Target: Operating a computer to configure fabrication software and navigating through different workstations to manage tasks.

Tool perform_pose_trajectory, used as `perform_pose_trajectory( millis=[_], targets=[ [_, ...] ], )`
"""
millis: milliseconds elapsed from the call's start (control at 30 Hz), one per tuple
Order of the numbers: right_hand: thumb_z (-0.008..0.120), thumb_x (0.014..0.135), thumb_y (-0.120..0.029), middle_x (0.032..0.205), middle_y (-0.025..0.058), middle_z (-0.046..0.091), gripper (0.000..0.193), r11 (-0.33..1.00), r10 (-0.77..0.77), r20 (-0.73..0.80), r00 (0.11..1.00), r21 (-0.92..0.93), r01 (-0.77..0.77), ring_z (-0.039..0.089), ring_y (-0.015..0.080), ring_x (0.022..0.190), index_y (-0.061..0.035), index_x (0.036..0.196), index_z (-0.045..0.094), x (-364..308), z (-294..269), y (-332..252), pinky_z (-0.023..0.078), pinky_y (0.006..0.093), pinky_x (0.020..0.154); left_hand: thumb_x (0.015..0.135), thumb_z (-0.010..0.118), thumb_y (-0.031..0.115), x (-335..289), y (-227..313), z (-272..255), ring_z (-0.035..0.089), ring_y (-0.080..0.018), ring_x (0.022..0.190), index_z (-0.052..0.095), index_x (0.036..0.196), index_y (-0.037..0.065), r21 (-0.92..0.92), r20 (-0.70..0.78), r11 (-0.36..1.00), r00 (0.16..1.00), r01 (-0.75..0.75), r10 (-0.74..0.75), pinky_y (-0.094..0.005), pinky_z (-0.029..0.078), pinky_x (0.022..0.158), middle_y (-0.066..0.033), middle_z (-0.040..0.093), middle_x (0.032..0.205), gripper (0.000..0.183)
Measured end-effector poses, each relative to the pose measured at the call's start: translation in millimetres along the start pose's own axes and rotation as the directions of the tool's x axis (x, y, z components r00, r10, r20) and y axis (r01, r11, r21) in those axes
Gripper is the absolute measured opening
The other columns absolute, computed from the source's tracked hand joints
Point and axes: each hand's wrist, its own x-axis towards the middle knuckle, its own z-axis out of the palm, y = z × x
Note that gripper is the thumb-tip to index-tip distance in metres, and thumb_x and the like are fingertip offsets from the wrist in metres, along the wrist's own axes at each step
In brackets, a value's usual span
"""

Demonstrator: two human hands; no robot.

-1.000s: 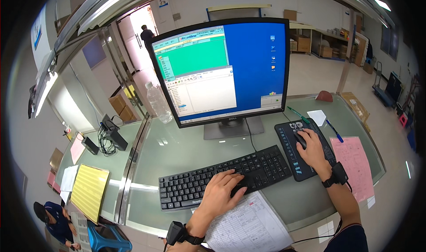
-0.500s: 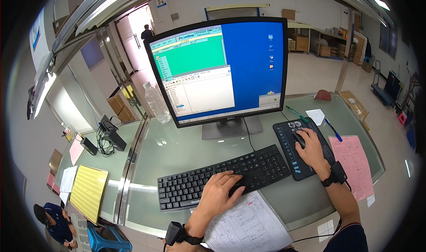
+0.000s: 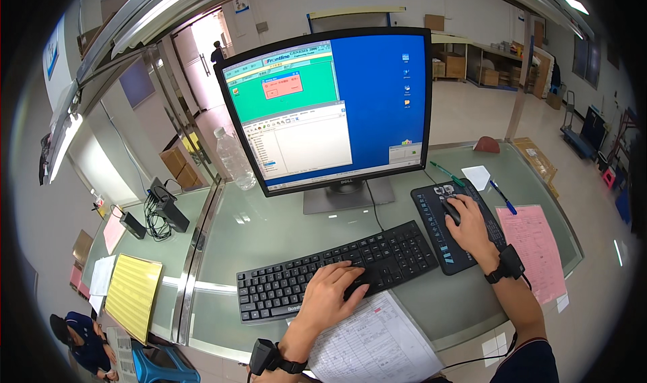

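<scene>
My left hand [image 3: 331,301] lies with its fingers spread over the right half of a black keyboard [image 3: 266,294], fingertips on or just above the keys. A black computer mouse [image 3: 452,212] sits under my right hand [image 3: 470,225], its fingers curved over the top. Beneath the mouse is a dark mouse pad [image 3: 431,229] with blue print. Behind the keyboard stands a monitor [image 3: 384,113] on a grey base, showing a green window with a small pink dialog box, a white window and a blue desktop. Below my left hand lies a printed form sheet [image 3: 377,339], partly covered by the hand.
To the monitor's left stands a clear plastic bottle [image 3: 234,159]. Right of the pad are a pink sheet [image 3: 532,248], a blue pen [image 3: 503,198] and a green pen [image 3: 447,173]. Black adapters with cables [image 3: 168,211] lie on the left table; a person [image 3: 84,342] sits below it.
On the monitor, a drop-down list in the green window has gone and a small pink dialog box has appeared. Both hands stay in place. The view has shifted slightly.
</scene>
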Motion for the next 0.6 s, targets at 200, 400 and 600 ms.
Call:
perform_pose_trajectory(
  millis=[200, 400, 600],
  targets=[
    [0.072, 0.09, -0.012, 0.137, 0.0227, 0.058, 0.044, 1.0, -0.003, 0.008, 1.0, 0.009, 0.003, 0.056, 0.0439, 0.125, -0.0001, 0.131, 0.065, 0.4, -0.2, 0.7, 0.048, 0.0478, 0.108, 0.088, 0.08, 0.023, 1.0, 0.2, -0.2, 0.068, -0.0308, 0.118, 0.077, 0.113, 0.002, -0.008, -0.009, 1.0, 1.0, 0.002, -0.002, -0.0425, 0.053, 0.101, -0.0113, 0.077, 0.109, 0.033],
    [0.073, 0.09, -0.012, 0.137, 0.0231, 0.058, 0.044, 1.0, -0.004, 0.007, 1.0, 0.01, 0.004, 0.056, 0.0442, 0.126, 0.0001, 0.131, 0.065, 2.7, 0.7, 1.8, 0.047, 0.0481, 0.109, 0.089, 0.079, 0.021, 3.3, -0.3, -1.1, 0.07, -0.0295, 0.114, 0.078, 0.11, 0.001, -0.008, -0.064, 1.0, 0.998, -0.024, 0.023, -0.0413, 0.054, 0.097, -0.0107, 0.078, 0.106, 0.029],
    [0.073, 0.09, -0.013, 0.138, 0.0228, 0.058, 0.045, 1.0, 0.008, 0.022, 1.0, 0.023, -0.008, 0.056, 0.044, 0.127, -0.0006, 0.132, 0.065, 1.8, 3.2, 2.9, 0.047, 0.0482, 0.109, 0.087, 0.079, 0.014, 2.5, -1.7, -5.1, 0.073, -0.0281, 0.097, 0.078, 0.105, 0.003, -0.006, -0.219, 0.998, 0.974, -0.058, 0.055, -0.039, 0.056, 0.086, -0.0116, 0.077, 0.1, 0.021]
  ],
)
